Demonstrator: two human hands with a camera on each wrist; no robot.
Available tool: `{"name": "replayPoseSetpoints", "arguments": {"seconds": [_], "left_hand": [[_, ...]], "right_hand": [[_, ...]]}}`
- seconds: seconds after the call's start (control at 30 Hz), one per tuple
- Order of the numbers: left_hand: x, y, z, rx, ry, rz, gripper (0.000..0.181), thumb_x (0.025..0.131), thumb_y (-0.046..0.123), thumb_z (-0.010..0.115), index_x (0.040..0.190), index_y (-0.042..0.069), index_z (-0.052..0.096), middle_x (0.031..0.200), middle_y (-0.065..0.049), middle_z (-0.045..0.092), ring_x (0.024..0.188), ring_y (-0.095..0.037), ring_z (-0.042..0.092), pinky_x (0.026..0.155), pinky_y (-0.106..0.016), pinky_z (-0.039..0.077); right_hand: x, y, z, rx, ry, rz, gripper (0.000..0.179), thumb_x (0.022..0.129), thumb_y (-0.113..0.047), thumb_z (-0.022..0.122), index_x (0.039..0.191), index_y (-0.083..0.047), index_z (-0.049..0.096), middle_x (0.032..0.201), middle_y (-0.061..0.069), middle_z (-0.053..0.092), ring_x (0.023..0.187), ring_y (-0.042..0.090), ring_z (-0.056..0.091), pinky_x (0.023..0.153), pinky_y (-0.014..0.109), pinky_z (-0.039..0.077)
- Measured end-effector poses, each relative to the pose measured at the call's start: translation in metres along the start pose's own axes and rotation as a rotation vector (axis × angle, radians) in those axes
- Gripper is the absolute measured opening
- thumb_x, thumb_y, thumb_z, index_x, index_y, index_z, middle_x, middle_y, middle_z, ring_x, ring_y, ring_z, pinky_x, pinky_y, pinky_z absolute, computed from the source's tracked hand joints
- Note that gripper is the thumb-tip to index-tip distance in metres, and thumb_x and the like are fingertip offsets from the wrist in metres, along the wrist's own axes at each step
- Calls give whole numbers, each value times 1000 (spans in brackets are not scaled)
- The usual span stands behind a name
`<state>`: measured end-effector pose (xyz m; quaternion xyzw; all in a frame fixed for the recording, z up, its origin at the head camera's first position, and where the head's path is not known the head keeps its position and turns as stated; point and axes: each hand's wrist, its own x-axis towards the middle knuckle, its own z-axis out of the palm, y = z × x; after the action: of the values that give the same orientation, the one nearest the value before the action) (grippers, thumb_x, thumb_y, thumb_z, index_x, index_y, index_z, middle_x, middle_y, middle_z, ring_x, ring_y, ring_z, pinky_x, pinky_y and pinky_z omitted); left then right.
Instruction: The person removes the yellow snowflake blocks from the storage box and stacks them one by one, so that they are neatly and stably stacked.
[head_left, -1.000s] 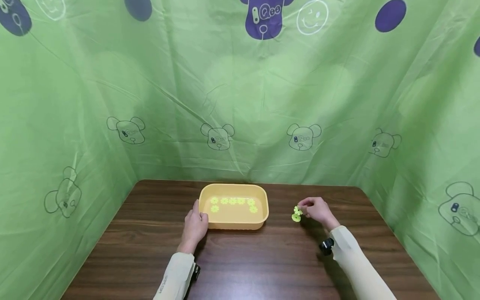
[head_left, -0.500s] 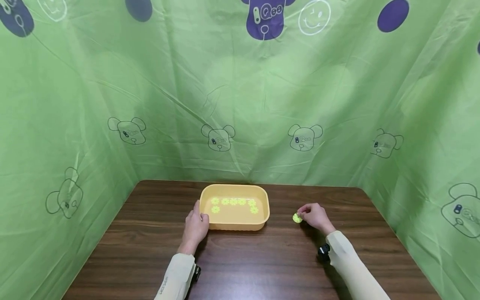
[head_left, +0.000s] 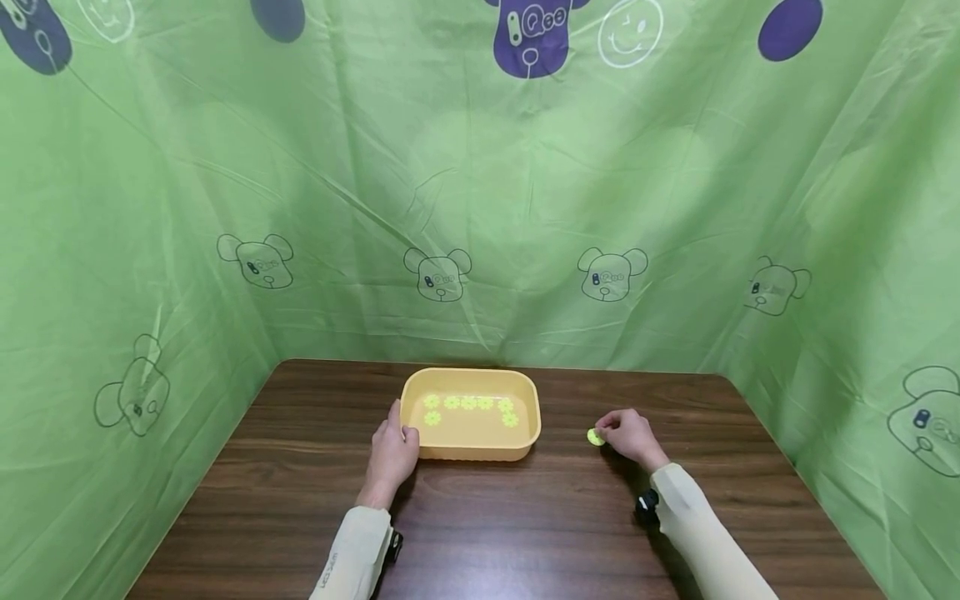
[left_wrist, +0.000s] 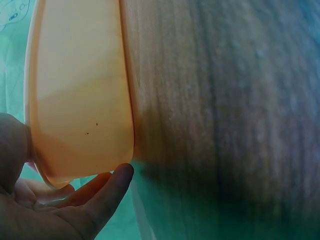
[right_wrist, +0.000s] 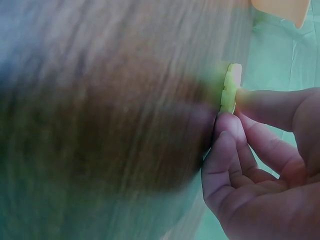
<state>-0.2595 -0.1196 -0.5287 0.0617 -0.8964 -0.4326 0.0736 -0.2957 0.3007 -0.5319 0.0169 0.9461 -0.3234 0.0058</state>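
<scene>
A shallow yellow plastic basin [head_left: 472,454] stands toward the table's far side. My left hand [head_left: 392,454] grips its left front corner, fingers along the side; the left wrist view shows fingertips against the basin wall [left_wrist: 82,75]. Inside lie several flower-shaped yellow-green pieces [head_left: 468,403]. To the right of the basin, my right hand [head_left: 630,436] pinches a yellow-green flower-shaped piece [head_left: 595,437] low over the table. Close up, the flat pieces [right_wrist: 231,87] appear stacked, the thumb on the upper face and a fingertip at the edge. The hand partly hides them from above.
The brown wood-grain table [head_left: 480,533] stretches toward me. A green cloth curtain [head_left: 510,200] with printed bear faces encloses the back and both sides. Each wrist wears a small black device, one visible beside the right sleeve [head_left: 690,500].
My right hand has come down with the flower-shaped piece it held above another one; the two now overlap at the table. The left hand has stayed at the basin's corner.
</scene>
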Motion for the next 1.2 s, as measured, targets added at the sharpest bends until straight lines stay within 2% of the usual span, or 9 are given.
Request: {"name": "replayPoseSetpoints", "arguments": {"seconds": [0.33, 0.5, 0.67, 0.8, 0.93, 1.0, 1.1, 1.2], "left_hand": [[-1, 0, 0, -1, 21, 9, 64, 98, 15, 42, 158, -2, 28, 145, -34, 49, 131, -46, 52, 106, -58, 44], [-2, 0, -1, 0, 20, 14, 63, 98, 14, 42, 158, -2, 28, 144, -34, 49, 131, -46, 52, 106, -58, 44], [-3, 2, -1, 0, 21, 10, 63, 98, 14, 42, 158, -2, 28, 144, -34, 49, 131, -47, 52, 106, -58, 44], [-4, 1, -1, -3, 23, 8, 63, 98, 14, 42, 158, -2, 29, 144, -34, 49, 131, -46, 52, 106, -58, 44], [-3, 0, -1, -6, 20, 13, 64, 98, 14, 41, 158, -2, 27, 145, -34, 49, 132, -46, 52, 106, -58, 44], [-3, -1, -1, -4, 24, 19, 63, 98, 14, 41, 158, -3, 28, 144, -34, 49, 131, -46, 52, 106, -58, 44], [-2, -2, -1, -3, 31, 24, 63, 98, 13, 42, 157, -3, 29, 144, -34, 50, 131, -47, 53, 105, -58, 44], [-1, -1, 0, -1, 30, 27, 63, 98, 13, 42, 157, -3, 30, 144, -34, 50, 131, -46, 53, 105, -57, 44]], "right_hand": [[-1, -1, 1, -17, 9, -9, 10, 89, -14, 70, 90, -5, 77, 83, 2, 71, 77, 16, 57, 70, 30, 45], [-1, -5, -1, -19, 18, -25, 14, 91, -15, 69, 92, -4, 75, 85, 6, 71, 76, 18, 59, 67, 31, 46], [3, -12, -2, -49, 68, -55, 18, 92, -21, 67, 94, -5, 75, 89, 8, 73, 83, 22, 63, 72, 35, 49], [7, -22, 2, -41, 166, -107, 17, 92, -19, 66, 96, -5, 75, 92, 10, 71, 88, 26, 64, 79, 42, 50], [16, -46, 9, 35, 323, -168, 16, 91, -17, 66, 100, -5, 73, 97, 13, 65, 90, 29, 61, 82, 45, 48], [21, -63, 12, 71, 372, -206, 16, 90, -17, 66, 99, -5, 73, 98, 13, 63, 91, 29, 60, 82, 44, 47], [28, -88, 17, 107, 395, -260, 15, 89, -17, 67, 98, -7, 73, 96, 12, 63, 90, 28, 60, 82, 42, 46], [32, -112, 23, 128, 381, -309, 14, 89, -17, 68, 97, -7, 73, 94, 11, 63, 89, 27, 59, 81, 41, 47]]}}
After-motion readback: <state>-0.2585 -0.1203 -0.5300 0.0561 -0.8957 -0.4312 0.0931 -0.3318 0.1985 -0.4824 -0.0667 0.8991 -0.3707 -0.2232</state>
